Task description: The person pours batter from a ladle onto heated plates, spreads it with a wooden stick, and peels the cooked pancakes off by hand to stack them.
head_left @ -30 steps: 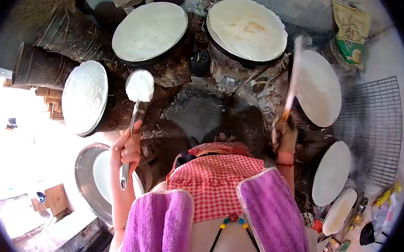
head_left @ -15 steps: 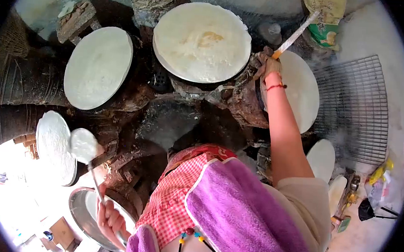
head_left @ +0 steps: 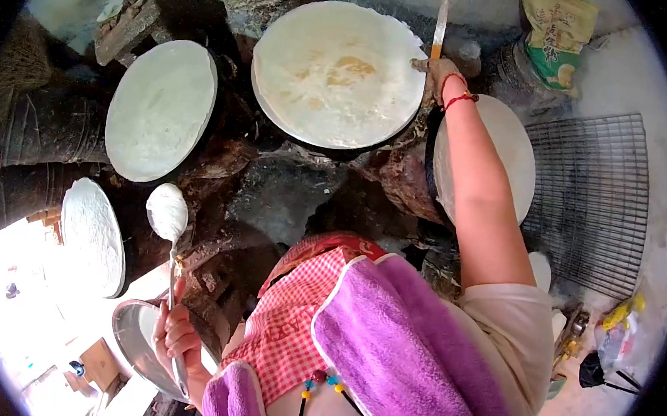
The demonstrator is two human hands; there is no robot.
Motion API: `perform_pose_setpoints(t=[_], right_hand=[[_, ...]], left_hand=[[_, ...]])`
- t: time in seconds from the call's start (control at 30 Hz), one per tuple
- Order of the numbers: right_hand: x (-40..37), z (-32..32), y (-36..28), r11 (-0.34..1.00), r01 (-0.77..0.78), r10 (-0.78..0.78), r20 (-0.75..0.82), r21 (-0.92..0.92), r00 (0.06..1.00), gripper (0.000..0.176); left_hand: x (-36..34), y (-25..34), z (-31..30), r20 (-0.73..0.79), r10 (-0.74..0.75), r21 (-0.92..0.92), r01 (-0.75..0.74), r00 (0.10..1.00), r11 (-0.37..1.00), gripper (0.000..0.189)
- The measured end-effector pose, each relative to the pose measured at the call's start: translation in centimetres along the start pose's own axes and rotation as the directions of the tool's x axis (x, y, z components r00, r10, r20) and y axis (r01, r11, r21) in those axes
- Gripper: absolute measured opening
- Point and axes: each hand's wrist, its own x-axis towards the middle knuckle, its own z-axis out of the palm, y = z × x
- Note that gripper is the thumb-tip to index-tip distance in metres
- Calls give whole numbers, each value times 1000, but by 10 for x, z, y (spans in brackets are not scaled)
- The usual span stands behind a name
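Note:
My left hand (head_left: 176,332) is closed round the handle of a metal ladle (head_left: 168,210). White batter coats the ladle's bowl, which is raised between two griddles. Below that hand is a metal basin (head_left: 129,341) with pale liquid in it. My right hand (head_left: 439,76) grips a long flat spatula (head_left: 441,22) by its orange handle, the pale blade pointing away from me. The fingertips of that hand touch or nearly touch the right edge of a large round flatbread (head_left: 338,85) with brown patches. Under my right forearm lies another pale round (head_left: 499,158).
More batter-covered rounds lie at left, one pale (head_left: 161,111) and one white (head_left: 92,237). At right stands a wire rack (head_left: 589,199). Behind are a tree stump (head_left: 259,2) and a green-and-yellow sack (head_left: 558,38). Dark logs (head_left: 60,131) lie at far left.
The ladle has swung right, away from the white lower-left round. My right hand has moved up and left to the middle flatbread's edge, and the spatula now points more straight away.

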Motion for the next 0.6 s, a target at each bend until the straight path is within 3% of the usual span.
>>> perform_pose_setpoints(t=[0.07,0.1,0.13,0.2,0.27,0.33,0.37,0.43,0.5,0.53,0.6], right_hand=[[-13,-1,-7,998,54,-52,-69,27,996,47],[-51,-4,-23,979,80,-72,-51,186,996,43],[-61,0,-33,965,174,-137,-189,196,972,44],[-132,-15,-52,932,272,-252,-112,239,961,44],[-165,-20,-60,915,321,-270,-217,246,938,44],[-202,-37,-53,853,440,-392,-213,279,895,46],[-244,-43,-54,886,398,-348,-227,237,910,47],[-278,-67,-26,892,385,-332,-236,237,913,44],[-307,-88,17,827,368,-290,-238,424,927,44],[-329,-111,36,898,243,-182,-192,368,964,46],[-336,-159,114,817,314,-168,-321,484,932,48]], left_hand=[[-5,-1,-9,51,-55,15,55,997,998,55],[-8,-2,-11,56,-55,22,54,997,998,54],[-12,0,-14,60,-53,32,52,997,998,53],[-17,14,-18,28,-112,128,107,993,986,48],[-20,24,-18,-46,-120,220,127,992,967,47],[-20,41,-22,-98,-176,223,194,980,955,47],[-17,54,-30,-61,-265,241,272,962,932,47],[-12,64,-30,-155,-273,441,314,949,841,43],[-2,67,-31,-218,-300,526,371,929,765,42],[0,63,-30,-282,-268,599,388,921,701,41],[5,55,-34,-344,-297,673,455,891,583,40]])
